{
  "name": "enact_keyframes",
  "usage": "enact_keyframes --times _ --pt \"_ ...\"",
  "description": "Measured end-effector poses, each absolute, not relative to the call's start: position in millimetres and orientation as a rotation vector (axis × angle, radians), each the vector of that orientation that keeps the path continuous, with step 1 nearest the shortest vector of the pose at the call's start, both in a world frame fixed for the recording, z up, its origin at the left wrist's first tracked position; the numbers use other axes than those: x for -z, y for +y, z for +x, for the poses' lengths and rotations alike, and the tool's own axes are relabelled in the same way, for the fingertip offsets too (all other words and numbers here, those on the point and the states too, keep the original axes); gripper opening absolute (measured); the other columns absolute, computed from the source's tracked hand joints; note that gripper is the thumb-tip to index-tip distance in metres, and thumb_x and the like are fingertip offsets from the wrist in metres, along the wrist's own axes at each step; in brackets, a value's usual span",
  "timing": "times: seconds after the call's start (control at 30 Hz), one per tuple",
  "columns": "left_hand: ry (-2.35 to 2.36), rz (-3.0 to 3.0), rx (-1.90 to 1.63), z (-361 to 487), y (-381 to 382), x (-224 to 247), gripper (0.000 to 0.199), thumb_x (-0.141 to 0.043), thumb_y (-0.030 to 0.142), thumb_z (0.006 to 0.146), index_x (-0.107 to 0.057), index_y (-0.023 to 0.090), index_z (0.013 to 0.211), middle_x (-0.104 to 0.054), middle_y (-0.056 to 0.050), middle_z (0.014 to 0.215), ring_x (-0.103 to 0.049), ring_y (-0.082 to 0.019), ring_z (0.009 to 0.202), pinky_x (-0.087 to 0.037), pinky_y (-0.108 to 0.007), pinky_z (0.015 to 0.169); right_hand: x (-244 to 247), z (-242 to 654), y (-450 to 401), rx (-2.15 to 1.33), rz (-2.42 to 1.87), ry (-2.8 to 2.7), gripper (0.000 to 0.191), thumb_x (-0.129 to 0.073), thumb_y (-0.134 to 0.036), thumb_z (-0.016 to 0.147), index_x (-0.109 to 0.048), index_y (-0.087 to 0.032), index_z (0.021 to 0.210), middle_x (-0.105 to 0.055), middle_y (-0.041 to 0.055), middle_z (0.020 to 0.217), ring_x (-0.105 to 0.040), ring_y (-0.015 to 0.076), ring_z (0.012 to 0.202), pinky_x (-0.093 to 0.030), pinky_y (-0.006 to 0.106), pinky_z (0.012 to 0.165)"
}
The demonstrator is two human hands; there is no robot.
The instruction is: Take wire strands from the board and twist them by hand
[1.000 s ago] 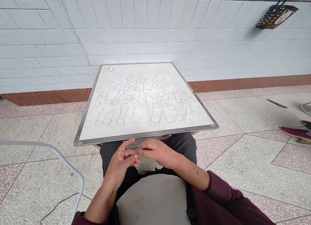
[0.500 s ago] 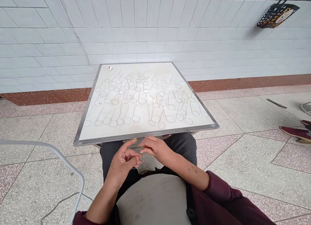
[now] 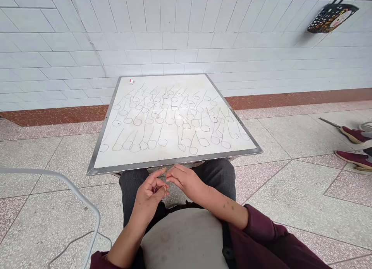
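Note:
My left hand [image 3: 148, 197] is over my lap, in front of the table's near edge. Its thumb and fingers pinch a thin wire loop [image 3: 155, 189], partly hidden behind the fingers. Close beside it on the right, my right hand [image 3: 186, 180] has its thumb and fingertips pressed together; whatever they hold is too small to make out. Many similar wire loops [image 3: 162, 145], each a circle with a long tail, lie spread in rough rows over the white tabletop [image 3: 168, 80].
A small white and red object [image 3: 131, 81] sits at the table's far left corner. A grey metal tube [image 3: 72, 185] curves at the left. A tiled wall [image 3: 174, 40] stands behind the table. At right are another person's dark red shoes [image 3: 353, 157] and a hanging bag [image 3: 331, 19].
My right hand has moved slightly down and left, and its fingers have closed together beside my left hand. At the far right, the other person's second shoe has come further into view.

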State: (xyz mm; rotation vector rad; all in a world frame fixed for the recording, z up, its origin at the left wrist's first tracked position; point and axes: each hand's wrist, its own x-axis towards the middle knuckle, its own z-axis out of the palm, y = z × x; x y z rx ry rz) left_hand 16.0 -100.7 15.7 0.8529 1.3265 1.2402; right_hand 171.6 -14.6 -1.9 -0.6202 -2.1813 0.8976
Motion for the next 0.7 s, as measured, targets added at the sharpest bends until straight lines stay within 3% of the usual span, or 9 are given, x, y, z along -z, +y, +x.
enact_keyframes --times 0.1,0.2,0.3,0.47,0.7 --pt "1.341 0.809 -1.309 16.2 -99.9 -13.7 0.044 -0.072 0.028 0.078 -0.062 0.022 0.121 -0.065 0.003 0.073 -0.061 -0.014 0.067 -0.048 -0.025 0.065 3.6 170.1 -13.0 -1.059 -0.769 -2.045 0.022 -0.047 -0.037 0.099 -0.062 -0.022 0.094 -0.061 0.003 0.082 -0.055 0.0158 0.071 -0.047 0.029 0.066" --pt "1.348 0.763 -1.377 16.2 -98.7 -14.1 0.046 -0.073 0.03 0.079 -0.061 0.023 0.123 -0.065 0.004 0.076 -0.06 -0.013 0.068 -0.047 -0.024 0.065 6.6 169.3 -12.1 -1.371 -0.882 -1.857 0.019 -0.051 -0.037 0.096 -0.06 -0.023 0.104 -0.061 0.0012 0.081 -0.053 0.0126 0.06 -0.046 0.025 0.056" --pt "1.337 0.758 -1.403 16.4 -98.1 -13.9 0.047 -0.073 0.031 0.08 -0.06 0.024 0.125 -0.064 0.004 0.074 -0.059 -0.012 0.068 -0.047 -0.023 0.066 8.0 167.5 -12.8 -1.577 -0.862 -1.783 0.017 -0.051 -0.037 0.094 -0.059 -0.023 0.098 -0.06 -0.0004 0.075 -0.055 0.0124 0.059 -0.043 0.022 0.049" --pt "1.351 0.828 -1.362 16.8 -100.4 -7.9 0.043 -0.071 0.032 0.082 -0.062 0.025 0.124 -0.064 0.004 0.075 -0.059 -0.012 0.069 -0.047 -0.023 0.066 8.4 163.6 -14.4 -1.525 -0.918 -1.778 0.016 -0.052 -0.035 0.092 -0.061 -0.023 0.085 -0.057 -0.0026 0.067 -0.051 0.0107 0.053 -0.041 0.022 0.048" --pt "1.324 0.865 -1.414 18.7 -101.3 1.2 0.038 -0.067 0.028 0.087 -0.063 0.027 0.125 -0.062 0.004 0.076 -0.058 -0.012 0.071 -0.047 -0.024 0.073 12.7 157.7 -14.7 -1.412 -0.908 -1.767 0.017 -0.054 -0.034 0.092 -0.063 -0.022 0.084 -0.057 -0.0022 0.067 -0.05 0.011 0.054 -0.042 0.023 0.052"
